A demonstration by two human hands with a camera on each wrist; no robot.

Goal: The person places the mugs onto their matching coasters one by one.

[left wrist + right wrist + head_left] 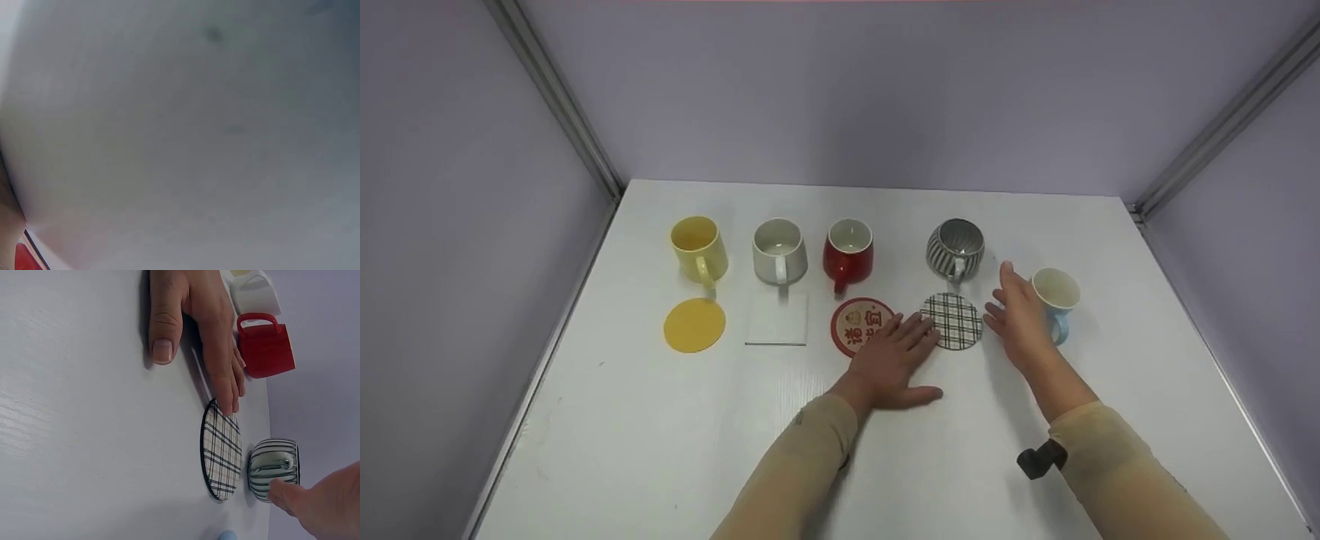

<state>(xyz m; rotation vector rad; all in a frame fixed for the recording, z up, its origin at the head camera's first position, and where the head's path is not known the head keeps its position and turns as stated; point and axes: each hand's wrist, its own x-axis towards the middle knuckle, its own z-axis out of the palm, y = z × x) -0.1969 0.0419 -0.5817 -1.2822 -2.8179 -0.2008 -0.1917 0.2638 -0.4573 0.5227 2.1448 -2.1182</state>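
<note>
My left hand (891,366) lies palm down on the white table, fingers straight and thumb spread. Its fingers cover part of a round red coaster (849,321) with characters, and the fingertips rest on the edge of a round plaid coaster (960,324). To the right, my right hand (1024,322) is beside a light blue mug (1056,292), thumb up and fingers loosely extended, holding nothing; whether it touches the mug cannot be told. A grey striped mug (949,255) stands behind the plaid coaster. The left wrist view is mostly blurred pale surface.
A red mug (847,264), a white mug (769,264) and a yellow mug (705,262) stand in the back row, handles toward me. In front lie a square white coaster (776,321) and a round yellow coaster (694,325). Grey walls (840,97) enclose the table.
</note>
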